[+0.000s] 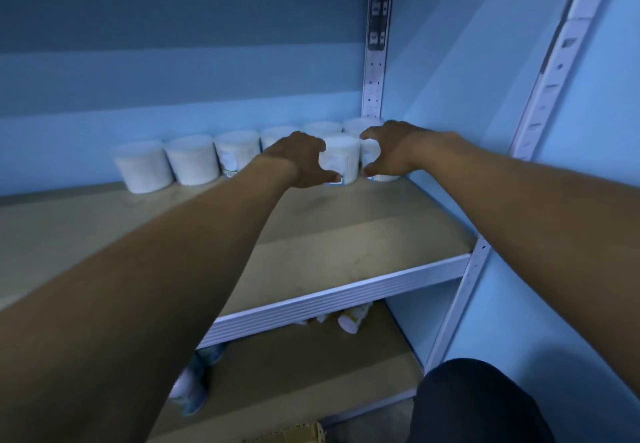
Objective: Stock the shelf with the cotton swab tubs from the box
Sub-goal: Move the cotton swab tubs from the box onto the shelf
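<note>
Several white cotton swab tubs [192, 160] stand in a row along the back of the wooden shelf [329, 235], running to the right corner. In front of that row, my left hand [299, 162] curls around the left side of one tub [343, 157] that rests on the shelf. Right beside it, my right hand [391, 150] wraps a second tub [370, 153], which is mostly hidden by the fingers; its base shows on the shelf by the side wall. Both arms are stretched far in.
The blue side wall and a slotted metal upright [375, 62] close off the right corner. The shelf's ribbed metal front edge [346, 297] runs below my arms. A lower shelf holds bottles [351, 321] and blue-white packs [194, 383]. A cardboard edge [294, 432] and my knee [478, 404] are at the bottom.
</note>
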{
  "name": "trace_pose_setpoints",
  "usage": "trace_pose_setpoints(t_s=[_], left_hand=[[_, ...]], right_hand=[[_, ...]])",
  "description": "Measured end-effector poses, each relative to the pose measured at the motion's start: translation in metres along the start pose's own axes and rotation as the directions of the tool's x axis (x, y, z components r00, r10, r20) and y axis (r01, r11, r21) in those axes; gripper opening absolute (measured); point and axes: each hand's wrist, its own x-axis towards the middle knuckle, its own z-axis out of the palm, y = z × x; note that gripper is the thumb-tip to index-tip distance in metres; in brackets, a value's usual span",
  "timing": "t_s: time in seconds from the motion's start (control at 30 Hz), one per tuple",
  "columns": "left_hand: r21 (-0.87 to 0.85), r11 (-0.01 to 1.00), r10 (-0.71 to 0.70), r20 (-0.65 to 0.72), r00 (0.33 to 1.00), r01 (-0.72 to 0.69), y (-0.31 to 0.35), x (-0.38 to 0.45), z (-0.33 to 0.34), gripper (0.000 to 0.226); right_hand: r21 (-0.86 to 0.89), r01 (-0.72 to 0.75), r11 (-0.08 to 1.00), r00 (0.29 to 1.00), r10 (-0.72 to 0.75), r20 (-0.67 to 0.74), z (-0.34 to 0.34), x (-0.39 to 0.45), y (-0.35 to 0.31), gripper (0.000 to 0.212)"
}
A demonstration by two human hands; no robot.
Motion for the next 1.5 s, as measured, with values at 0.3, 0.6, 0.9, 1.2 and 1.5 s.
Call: trace_pose_setpoints(t_s=[0.3,0.6,0.9,1.2,1.5], left_hand=[[0.020,0.999,-0.039,-0.001,0.999,0.039,-0.014,-0.083,-0.022,0.071],[0.052,0.996,-0.079,0.031,0.996,0.077,-0.033,-0.185,-0.030,0.069],[0.020,0.986,-0.168,0.059,0.984,0.167,-0.057,-0.290,-0.009,0.063],[-0.059,0.976,-0.206,0.036,0.978,0.208,-0.064,-0.373,0.030,0.051],[-0.065,0.942,-0.316,0.169,0.934,0.330,-0.083,-0.429,0.084,0.054]], right_hand=[[0.055,0.060,0.997,0.998,-0.059,-0.011,0.003,-0.066,-0.039,0.088],[0.130,0.159,0.979,0.986,-0.165,0.032,0.020,-0.133,-0.095,0.085],[0.185,0.281,0.942,0.956,-0.291,0.029,0.047,-0.190,-0.156,0.077],[0.204,0.429,0.880,0.888,-0.452,0.084,0.106,-0.249,-0.216,0.078],[0.218,0.453,0.865,0.839,-0.496,0.224,0.181,-0.274,-0.253,0.079]])
